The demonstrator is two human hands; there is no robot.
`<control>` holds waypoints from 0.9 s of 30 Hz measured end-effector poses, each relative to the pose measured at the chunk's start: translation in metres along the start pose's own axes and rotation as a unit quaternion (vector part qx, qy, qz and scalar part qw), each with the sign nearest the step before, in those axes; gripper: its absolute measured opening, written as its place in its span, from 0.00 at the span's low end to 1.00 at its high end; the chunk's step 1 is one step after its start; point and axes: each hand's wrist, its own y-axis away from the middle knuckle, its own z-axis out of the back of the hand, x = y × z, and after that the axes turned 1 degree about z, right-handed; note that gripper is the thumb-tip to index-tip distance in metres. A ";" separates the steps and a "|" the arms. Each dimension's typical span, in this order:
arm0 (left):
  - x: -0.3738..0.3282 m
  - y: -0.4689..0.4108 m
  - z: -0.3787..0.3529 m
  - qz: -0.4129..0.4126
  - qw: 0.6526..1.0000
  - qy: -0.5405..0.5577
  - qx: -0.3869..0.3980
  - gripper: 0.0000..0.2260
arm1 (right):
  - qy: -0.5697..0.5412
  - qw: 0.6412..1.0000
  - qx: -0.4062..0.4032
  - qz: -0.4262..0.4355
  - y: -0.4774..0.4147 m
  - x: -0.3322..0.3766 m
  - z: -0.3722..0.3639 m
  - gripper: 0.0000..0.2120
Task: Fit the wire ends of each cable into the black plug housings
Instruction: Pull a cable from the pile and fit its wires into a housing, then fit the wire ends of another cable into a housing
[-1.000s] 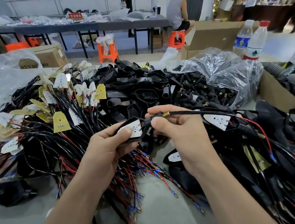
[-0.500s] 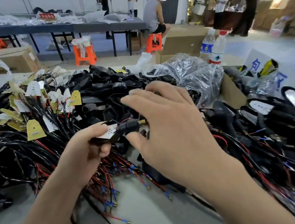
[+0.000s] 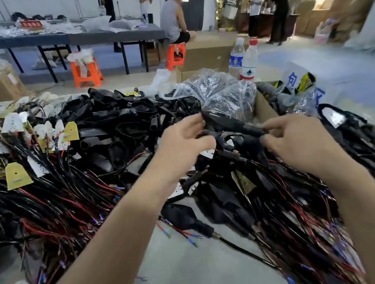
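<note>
Arms stretched over tabletop (image 3: 186,274), left hand (image 3: 182,142) and right hand (image 3: 299,140), grip of each pinching one black plug (image 3: 231,124), clear bag (image 3: 223,92) of black parts behind.

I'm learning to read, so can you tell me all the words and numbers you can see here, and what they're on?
"包" (probably): big blue character on the white bag; the next one is cut off.
Red sign on the far table: characters too blurred to read.
Bottle labels: too blurred to read.
Paper tags: no words can be made out.
</note>
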 end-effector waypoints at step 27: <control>0.069 0.003 0.126 -0.006 0.810 -0.568 -0.145 0.30 | 0.002 0.967 0.157 0.201 -0.056 0.149 -0.163 0.26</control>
